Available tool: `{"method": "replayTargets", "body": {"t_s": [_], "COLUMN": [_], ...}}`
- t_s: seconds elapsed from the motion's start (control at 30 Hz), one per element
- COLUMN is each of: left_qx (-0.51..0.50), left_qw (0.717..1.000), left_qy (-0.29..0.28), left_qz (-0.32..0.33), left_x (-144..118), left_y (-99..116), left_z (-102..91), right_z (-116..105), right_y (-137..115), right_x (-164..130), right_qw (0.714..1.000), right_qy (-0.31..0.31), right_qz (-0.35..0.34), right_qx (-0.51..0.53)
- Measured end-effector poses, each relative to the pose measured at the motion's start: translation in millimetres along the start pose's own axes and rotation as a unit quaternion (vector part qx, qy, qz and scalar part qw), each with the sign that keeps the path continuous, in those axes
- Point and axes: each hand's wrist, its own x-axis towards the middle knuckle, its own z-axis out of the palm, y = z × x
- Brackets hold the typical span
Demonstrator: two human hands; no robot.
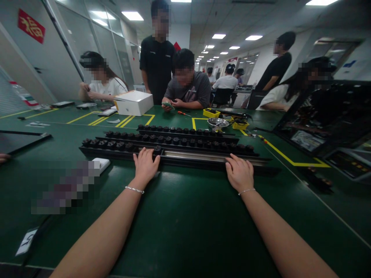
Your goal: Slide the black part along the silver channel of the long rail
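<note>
In the head view a long black rail (197,157) lies crosswise in front of me. Its left part bears a row of round black rollers (120,145), while bare metal shows along its channel to the right. My left hand (145,166) grips the rail at the end of the roller row, fingers over the top, thumb beside a single black roller (157,148). Farther right, my right hand (241,173) is closed over the rail's near edge, its fingertips partly hidden. Two more rails with rollers (185,141) lie just behind, parallel to it.
The green table (185,220) has yellow tape lines. A white power strip (101,165) lies left, partly blurred. Farther back are a white box (135,102), a metal bowl (218,123), yellow bins (211,112) and a screwdriver (184,113). Several people sit or stand around.
</note>
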Motion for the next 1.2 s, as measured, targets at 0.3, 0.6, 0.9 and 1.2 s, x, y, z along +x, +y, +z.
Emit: {"method": "replayTargets", "body": {"t_s": [0.3, 0.6, 0.9, 1.2], "left_qx": [0.027, 0.031, 0.041, 0.041], "left_qw": [0.996, 0.993, 0.992, 0.993], "left_qy": [-0.01, -0.02, -0.023, -0.031], "left_qz": [0.089, 0.115, 0.117, 0.107], "left_x": [-4, -6, -7, -8], "left_y": [2, 8, 12, 15], "left_z": [-0.5, -1.4, -2.8, -4.0], "right_z": [-3, -3, -4, -4], "right_y": [-2, 1, 2, -45], "right_x": [0, -2, -6, 0], "right_qw": [1.0, 1.0, 0.999, 0.983], "right_qy": [-0.001, -0.018, -0.015, -0.02], "right_qz": [0.005, -0.009, -0.03, -0.164], "right_qx": [0.005, -0.015, -0.025, 0.081]}}
